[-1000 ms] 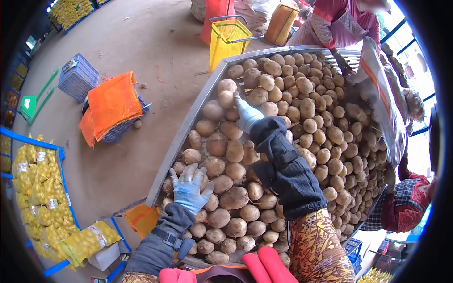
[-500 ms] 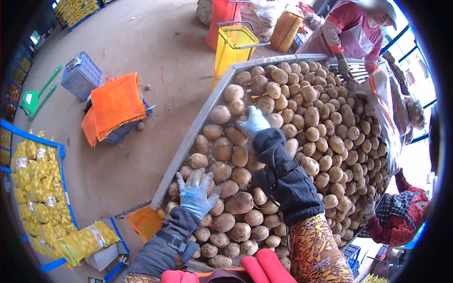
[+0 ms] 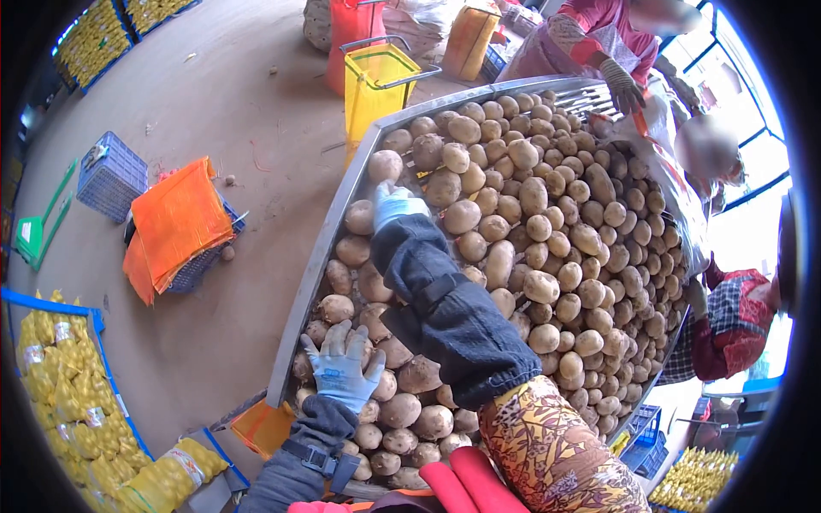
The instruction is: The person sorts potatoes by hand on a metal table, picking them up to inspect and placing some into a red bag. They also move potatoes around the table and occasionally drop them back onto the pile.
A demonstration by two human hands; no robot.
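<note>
Left hand (image 3: 342,368) in a pale blue glove, lower centre of the frame, laid flat with fingers spread over the potatoes (image 3: 513,222) at the near corner of the metal table (image 3: 321,256) — pressing or resting, gripping nothing. Right hand (image 3: 396,205) stretched far up toward centre frame, gloved too, fingers curled down among the potatoes by the table's left rim; whether closed on one or only touching, cannot tell, since the fingertips are hidden behind the glove's back. Dark sleeve (image 3: 445,308) lying across the heap between the two hands. Potatoes heaped edge to edge, filling the table from lower centre to upper right. At upper right, a co-worker's gloved hand (image 3: 623,84) over the far end; another person in a checked sleeve (image 3: 727,329) at the right edge. Left of the table, on the floor: orange sacks (image 3: 171,224) on a crate, a blue crate (image 3: 109,175) further up-left, a yellow bin (image 3: 376,81) at top centre, yellow net bags (image 3: 60,385) at lower left. Likely trouble — potatoes crowded against the low left rim near the right hand could roll over onto the floor if nudged sideways by hand or sleeve. Also, a long reach across a loose heap: the weight on the left hand may shift the potatoes under it.
</note>
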